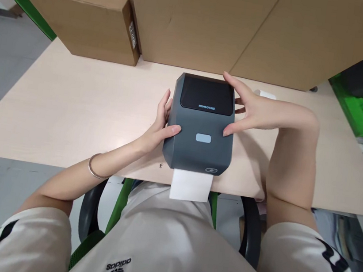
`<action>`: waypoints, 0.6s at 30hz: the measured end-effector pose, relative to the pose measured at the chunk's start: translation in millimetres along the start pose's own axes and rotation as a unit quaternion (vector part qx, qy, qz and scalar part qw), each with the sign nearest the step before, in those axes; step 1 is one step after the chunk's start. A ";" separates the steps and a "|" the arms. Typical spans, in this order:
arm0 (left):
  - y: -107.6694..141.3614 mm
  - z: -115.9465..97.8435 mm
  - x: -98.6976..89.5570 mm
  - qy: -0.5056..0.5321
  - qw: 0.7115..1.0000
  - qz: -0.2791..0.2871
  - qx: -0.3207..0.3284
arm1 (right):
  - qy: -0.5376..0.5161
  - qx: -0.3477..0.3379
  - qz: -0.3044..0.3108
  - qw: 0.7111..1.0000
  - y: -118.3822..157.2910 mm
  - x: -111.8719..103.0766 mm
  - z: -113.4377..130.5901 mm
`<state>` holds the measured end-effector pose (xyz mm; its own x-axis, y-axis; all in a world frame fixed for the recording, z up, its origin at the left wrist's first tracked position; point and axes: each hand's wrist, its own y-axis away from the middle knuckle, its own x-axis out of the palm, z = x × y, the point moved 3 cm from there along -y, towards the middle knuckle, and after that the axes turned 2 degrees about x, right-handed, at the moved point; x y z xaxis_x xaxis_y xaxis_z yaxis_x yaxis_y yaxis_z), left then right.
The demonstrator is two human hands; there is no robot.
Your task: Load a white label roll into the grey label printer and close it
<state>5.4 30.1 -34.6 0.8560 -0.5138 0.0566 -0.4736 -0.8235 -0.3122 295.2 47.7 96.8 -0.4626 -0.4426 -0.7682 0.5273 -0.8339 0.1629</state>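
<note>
A dark grey-blue label printer marked "NIIMBOT" lies near the front edge of the table, with a black window on its upper part and a light blue button on its top. White label paper sticks out of its front and hangs past the table edge. My left hand grips the printer's left side, thumb on top and the other fingers partly hidden along its side. On the opposite side, my right hand holds the printer with its thumb near the right edge and a finger at the back corner.
A cardboard box stands at the back left of the wooden table. Large cardboard rises along the back edge. A small white object lies behind my right wrist. Chair armrests flank my body.
</note>
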 end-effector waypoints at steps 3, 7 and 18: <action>-0.7 0.4 0.8 0.007 1.000 0.012 0.007 | 0.010 0.010 0.008 1.000 -1.0 -0.4 0.8; -0.8 2.6 1.1 0.003 1.000 0.013 0.012 | 0.109 0.028 -0.015 0.993 9.3 -3.9 11.0; 0.0 -10.1 7.1 0.015 0.999 0.004 0.027 | 0.244 0.093 0.021 0.965 67.9 1.1 48.6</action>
<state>9.4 24.0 -24.7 0.8453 -0.5278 0.0828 -0.4673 -0.8056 -0.3642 295.8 -25.4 137.1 -0.0283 -0.3071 -0.9513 0.3793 -0.8838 0.2740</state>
